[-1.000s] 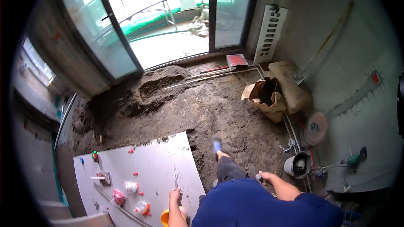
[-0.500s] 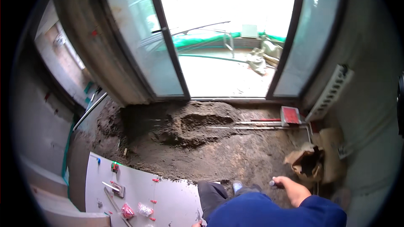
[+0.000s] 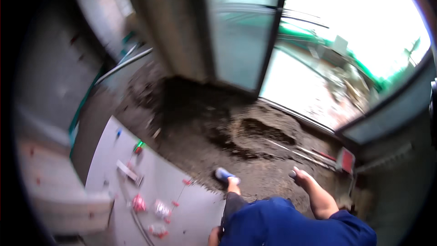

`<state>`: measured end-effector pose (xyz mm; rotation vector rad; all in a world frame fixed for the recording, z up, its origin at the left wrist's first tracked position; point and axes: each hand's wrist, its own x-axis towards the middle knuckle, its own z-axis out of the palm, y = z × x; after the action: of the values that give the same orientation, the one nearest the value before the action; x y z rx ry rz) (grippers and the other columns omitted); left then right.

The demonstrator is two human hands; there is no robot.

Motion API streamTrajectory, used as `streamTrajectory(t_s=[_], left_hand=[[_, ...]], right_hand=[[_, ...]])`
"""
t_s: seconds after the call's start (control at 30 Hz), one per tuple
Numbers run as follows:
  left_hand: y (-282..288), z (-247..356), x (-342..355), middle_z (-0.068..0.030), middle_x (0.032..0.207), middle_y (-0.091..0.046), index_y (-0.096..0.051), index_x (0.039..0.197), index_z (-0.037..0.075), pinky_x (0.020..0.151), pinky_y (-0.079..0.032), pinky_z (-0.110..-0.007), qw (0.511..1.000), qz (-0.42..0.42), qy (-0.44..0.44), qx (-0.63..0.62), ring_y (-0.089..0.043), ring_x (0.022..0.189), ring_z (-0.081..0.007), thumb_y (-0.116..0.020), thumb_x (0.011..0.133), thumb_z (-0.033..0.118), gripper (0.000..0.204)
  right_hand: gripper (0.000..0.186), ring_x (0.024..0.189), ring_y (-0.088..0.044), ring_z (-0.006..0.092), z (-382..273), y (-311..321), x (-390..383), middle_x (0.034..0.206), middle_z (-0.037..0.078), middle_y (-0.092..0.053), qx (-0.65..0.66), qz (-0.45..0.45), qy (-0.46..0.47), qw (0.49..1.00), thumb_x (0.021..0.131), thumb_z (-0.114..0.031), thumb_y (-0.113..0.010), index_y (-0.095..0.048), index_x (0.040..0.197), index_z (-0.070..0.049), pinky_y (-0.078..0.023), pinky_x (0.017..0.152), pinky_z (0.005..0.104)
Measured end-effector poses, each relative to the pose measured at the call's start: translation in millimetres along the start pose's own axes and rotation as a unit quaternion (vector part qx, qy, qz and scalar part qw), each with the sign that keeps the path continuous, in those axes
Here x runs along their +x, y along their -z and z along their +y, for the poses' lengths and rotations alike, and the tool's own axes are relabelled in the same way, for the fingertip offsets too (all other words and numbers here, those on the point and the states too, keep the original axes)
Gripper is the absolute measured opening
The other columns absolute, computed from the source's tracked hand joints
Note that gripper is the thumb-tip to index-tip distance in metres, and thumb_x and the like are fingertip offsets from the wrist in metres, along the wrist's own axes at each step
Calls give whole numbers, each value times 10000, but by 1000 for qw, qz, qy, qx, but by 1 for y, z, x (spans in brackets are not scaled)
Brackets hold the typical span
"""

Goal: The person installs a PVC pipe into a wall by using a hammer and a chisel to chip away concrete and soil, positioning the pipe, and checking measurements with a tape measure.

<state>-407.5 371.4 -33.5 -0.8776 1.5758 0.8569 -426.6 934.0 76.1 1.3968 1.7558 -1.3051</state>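
The step in hand seems to be a walk over rough, dark mortar ground (image 3: 264, 177), beside a large pale slab (image 3: 195, 209) which lies flat at the lower left. To do this well, I would put the blue-and-white shoe (image 3: 223, 174) down flat, because the ground looks loose and it is just beside the slab's edge. The thin line with red pieces (image 3: 186, 182) and the green-lit device (image 3: 139, 146) on the slab should better be left without a knock, and the small bags, such as the pink bag (image 3: 139, 203), should not go under the foot. The right hand (image 3: 301, 177) has its fingers curled closed around a small grey-ended object (image 3: 292, 174); blur hides its exact kind. This object is in front of the body, above the mortar, and apart from the slab. The right arm is bent at the elbow, with the forearm pointing forward and inward. The left hand (image 3: 213, 237) is low at the bottom edge, next to the dark trouser leg (image 3: 233, 207), mostly cut off, so I cannot tell its grip.
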Motion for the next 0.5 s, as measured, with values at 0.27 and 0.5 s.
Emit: streamTrajectory(t_s=[0.27,0.5], left_hand=[[169,222,-17,-59,625,-610,-628,815,42,412,-375,-349,980,151,-84,-96,-508,451,-167,-685,837,433,396],[289,365,13,-45,657,-612,-616,927,17,445,-438,-312,948,189,-206,-149,-525,474,-131,-662,904,378,365]], right_hand=[[622,626,-571,321,-112,-88,60,764,180,-621,-99,-197,-132,967,1022,-585,-269,-591,1053,-54,-435,551,466],[619,671,-603,281,-306,-174,153,778,150,-637,-96,-196,-135,966,1015,-595,-282,-603,1072,-69,-450,570,452]])
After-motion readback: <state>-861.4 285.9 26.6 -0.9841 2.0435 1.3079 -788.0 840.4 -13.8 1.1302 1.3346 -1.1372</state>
